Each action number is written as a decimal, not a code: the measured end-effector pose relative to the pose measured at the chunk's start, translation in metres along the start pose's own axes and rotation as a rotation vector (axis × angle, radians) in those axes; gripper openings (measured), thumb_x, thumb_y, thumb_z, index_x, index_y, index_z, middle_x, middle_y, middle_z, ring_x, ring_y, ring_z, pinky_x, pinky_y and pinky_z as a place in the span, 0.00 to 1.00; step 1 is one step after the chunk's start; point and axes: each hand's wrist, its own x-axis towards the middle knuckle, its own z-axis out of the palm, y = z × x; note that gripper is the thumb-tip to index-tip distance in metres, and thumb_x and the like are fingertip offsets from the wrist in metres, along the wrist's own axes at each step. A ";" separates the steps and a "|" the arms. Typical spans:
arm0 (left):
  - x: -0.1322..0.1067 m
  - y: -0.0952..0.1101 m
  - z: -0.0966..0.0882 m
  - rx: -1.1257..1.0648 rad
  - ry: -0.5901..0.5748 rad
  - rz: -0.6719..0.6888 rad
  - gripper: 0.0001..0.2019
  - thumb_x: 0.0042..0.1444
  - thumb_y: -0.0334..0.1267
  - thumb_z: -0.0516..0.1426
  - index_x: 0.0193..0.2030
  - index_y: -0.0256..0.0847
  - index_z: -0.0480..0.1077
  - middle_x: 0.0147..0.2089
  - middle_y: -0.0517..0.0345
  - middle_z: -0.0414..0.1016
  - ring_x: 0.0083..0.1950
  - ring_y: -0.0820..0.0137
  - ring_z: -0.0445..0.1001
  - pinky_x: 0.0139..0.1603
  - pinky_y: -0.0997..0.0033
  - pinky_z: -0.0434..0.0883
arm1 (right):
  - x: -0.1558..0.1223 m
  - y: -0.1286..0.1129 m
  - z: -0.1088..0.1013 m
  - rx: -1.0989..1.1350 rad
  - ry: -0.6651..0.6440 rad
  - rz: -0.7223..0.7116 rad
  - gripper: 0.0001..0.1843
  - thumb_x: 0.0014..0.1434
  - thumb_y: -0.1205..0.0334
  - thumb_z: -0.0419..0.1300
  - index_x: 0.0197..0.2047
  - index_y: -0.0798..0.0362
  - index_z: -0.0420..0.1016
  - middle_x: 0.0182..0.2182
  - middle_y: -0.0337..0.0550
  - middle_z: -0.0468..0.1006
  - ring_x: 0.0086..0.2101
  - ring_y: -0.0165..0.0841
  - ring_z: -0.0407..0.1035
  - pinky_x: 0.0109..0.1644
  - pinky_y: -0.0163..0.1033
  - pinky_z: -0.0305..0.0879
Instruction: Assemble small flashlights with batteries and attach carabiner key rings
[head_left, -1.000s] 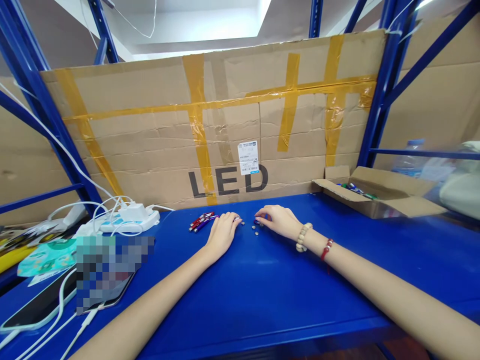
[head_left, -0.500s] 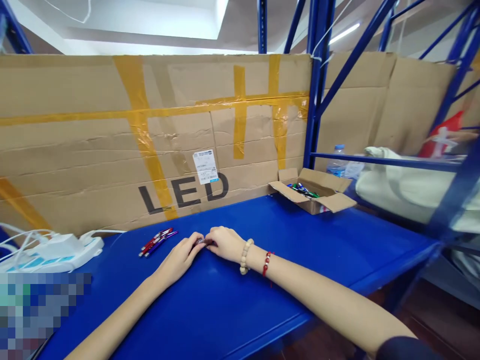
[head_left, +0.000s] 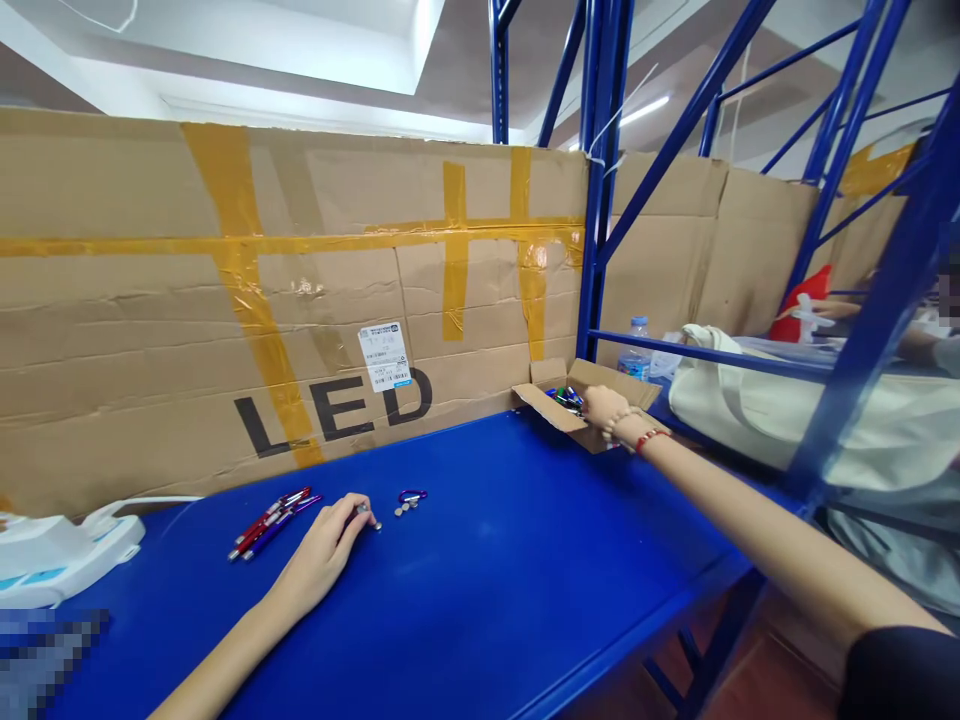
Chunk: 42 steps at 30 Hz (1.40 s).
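Note:
My left hand (head_left: 334, 535) rests on the blue table, thumb and fingers pinched on a small silver disc (head_left: 363, 508) like a button cell. Another such disc lies by the fingertips. To its right sit several loose silver discs (head_left: 405, 507) and a purple carabiner clip (head_left: 413, 495). Red and purple metallic pen-shaped tubes (head_left: 274, 522) lie in a bunch to its left. My right hand (head_left: 604, 408) reaches into an open cardboard box (head_left: 550, 408) of colourful tubes (head_left: 566, 398). Its fingers are curled, their tips hidden, so what they grip cannot be seen.
A white power strip (head_left: 75, 550) with cables stands at the left. A cardboard wall (head_left: 337, 300) marked LED closes the back. Blue rack posts (head_left: 598, 200), a water bottle (head_left: 637, 350) and a pale bag (head_left: 742, 400) are beyond the box.
My right hand has left my left hand and moved right into the cardboard box. The discs and purple clip now show on the table. The view has shifted right.

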 end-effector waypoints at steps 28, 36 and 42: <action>0.001 0.002 -0.001 -0.019 -0.006 -0.030 0.14 0.61 0.44 0.40 0.33 0.45 0.62 0.29 0.60 0.71 0.34 0.67 0.70 0.39 0.70 0.66 | 0.034 -0.001 -0.003 0.037 -0.508 -0.354 0.12 0.37 0.69 0.62 0.29 0.52 0.80 0.21 0.35 0.77 0.25 0.28 0.71 0.26 0.27 0.62; 0.001 -0.007 -0.001 -0.069 0.000 -0.038 0.13 0.62 0.46 0.40 0.34 0.45 0.61 0.29 0.62 0.71 0.32 0.69 0.69 0.37 0.72 0.65 | 0.013 -0.014 0.031 -0.107 -0.449 -0.341 0.15 0.44 0.67 0.64 0.39 0.54 0.75 0.32 0.40 0.77 0.32 0.30 0.71 0.33 0.32 0.65; 0.000 -0.006 0.000 -0.099 -0.018 -0.045 0.14 0.62 0.47 0.40 0.35 0.45 0.60 0.29 0.62 0.70 0.32 0.69 0.69 0.38 0.72 0.64 | 0.028 0.000 0.015 -0.216 -0.376 -0.262 0.11 0.59 0.58 0.55 0.38 0.58 0.71 0.36 0.42 0.74 0.36 0.30 0.69 0.40 0.40 0.67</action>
